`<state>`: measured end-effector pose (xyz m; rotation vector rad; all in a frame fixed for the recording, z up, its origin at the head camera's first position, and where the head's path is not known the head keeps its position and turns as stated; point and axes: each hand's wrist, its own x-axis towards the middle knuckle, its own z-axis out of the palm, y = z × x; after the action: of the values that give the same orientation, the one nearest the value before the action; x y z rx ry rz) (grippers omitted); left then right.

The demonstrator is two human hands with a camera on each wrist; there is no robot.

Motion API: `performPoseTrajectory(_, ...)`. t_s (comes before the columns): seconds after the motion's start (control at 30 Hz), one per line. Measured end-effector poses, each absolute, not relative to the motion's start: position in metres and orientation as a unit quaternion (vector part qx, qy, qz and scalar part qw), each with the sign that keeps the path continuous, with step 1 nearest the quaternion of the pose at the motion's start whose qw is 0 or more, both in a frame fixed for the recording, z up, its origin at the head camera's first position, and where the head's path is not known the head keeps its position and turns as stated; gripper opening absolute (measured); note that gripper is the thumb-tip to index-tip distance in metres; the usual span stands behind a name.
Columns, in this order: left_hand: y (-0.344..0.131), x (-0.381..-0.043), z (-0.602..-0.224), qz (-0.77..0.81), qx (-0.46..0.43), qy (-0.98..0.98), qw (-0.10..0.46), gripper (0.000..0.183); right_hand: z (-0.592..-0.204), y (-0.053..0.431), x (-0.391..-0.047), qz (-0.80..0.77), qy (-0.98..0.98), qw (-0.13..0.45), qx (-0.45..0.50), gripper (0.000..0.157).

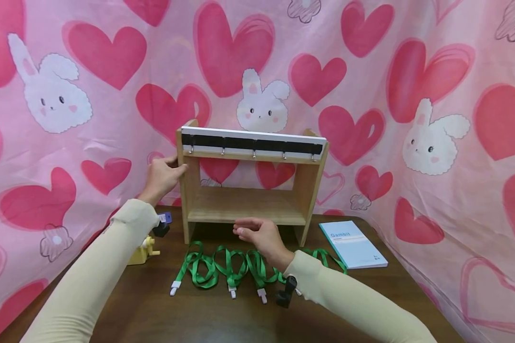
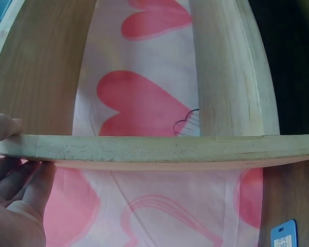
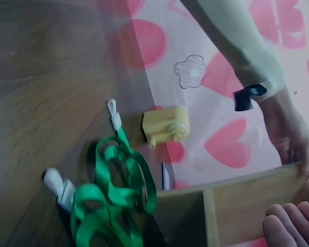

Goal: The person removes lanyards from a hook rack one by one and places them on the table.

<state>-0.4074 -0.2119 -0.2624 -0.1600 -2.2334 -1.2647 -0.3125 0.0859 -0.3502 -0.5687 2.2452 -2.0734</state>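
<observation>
A small wooden shelf [image 1: 246, 202] stands upright on the table, with a row of metal hooks on a black strip [image 1: 240, 143] across its top. My left hand [image 1: 160, 178] grips the shelf's left side panel. In the left wrist view the thumb [image 2: 4, 127] is on one side of the panel's edge and the fingers [image 2: 38, 188] on the other. My right hand [image 1: 263, 238] hovers before the lower board, fingers loosely bent, holding nothing. Beneath it, several green lanyards [image 1: 202, 274] with white clips lie coiled in a row; the right hand and forearm hide part of them.
A blue-and-white notebook [image 1: 355, 245] lies right of the shelf. To the left sits a yellow object with a knob [image 3: 167, 126], perhaps a small machine. A blue card [image 2: 284, 234] lies beside the shelf's left side. A heart-patterned cloth [image 1: 257, 57] hangs close behind and around the table.
</observation>
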Motion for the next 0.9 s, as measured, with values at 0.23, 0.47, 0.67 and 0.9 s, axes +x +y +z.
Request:
performPoseTrajectory(0.23, -0.212, -0.406, -0.263, -0.485, -0.065, -0.830, 0.269, 0.057, -0.333, 0.125, -0.307, -0.645, 0.743, -0.010, -0.180, 0.032)
performPoseTrajectory(0.47, -0.214, -0.405, -0.264, -0.485, -0.066, -0.830, 0.267, 0.058, -0.318, 0.156, -0.310, -0.645, 0.743, -0.044, -0.171, 0.031)
performPoseTrajectory(0.67, -0.214, -0.402, -0.263, -0.482, -0.067, -0.834, 0.260, 0.059, -0.306, 0.178, -0.315, -0.644, 0.745, -0.078, -0.156, 0.035)
performPoseTrajectory(0.9, -0.213, -0.403, -0.262, -0.483, -0.067, -0.833, 0.261, 0.059, -0.293, 0.217, -0.319, -0.650, 0.739, -0.113, -0.137, 0.042)
